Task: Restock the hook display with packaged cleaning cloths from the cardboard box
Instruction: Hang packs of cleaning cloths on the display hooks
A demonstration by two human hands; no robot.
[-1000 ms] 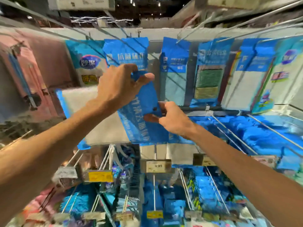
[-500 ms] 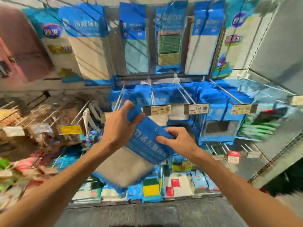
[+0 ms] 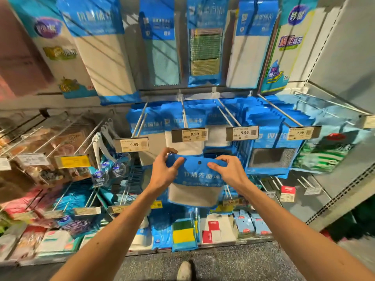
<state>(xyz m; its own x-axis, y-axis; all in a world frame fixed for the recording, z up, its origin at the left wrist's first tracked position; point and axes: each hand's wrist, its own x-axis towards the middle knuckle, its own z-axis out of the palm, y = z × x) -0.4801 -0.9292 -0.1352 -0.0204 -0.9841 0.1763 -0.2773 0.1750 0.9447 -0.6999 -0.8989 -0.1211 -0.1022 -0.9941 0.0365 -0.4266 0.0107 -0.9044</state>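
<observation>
Cloth pack pinched by left hand, right hand, under 9.99 tag.

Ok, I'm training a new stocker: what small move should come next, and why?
Probably lift the packet so its hang hole meets the hook behind the 9.99 tag just above: left hand and right hand pinch its header, hole free.

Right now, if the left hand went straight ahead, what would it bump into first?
Likely the price tag on the hook above the left hand, which holds the blue packet; depth is unclear.
</observation>
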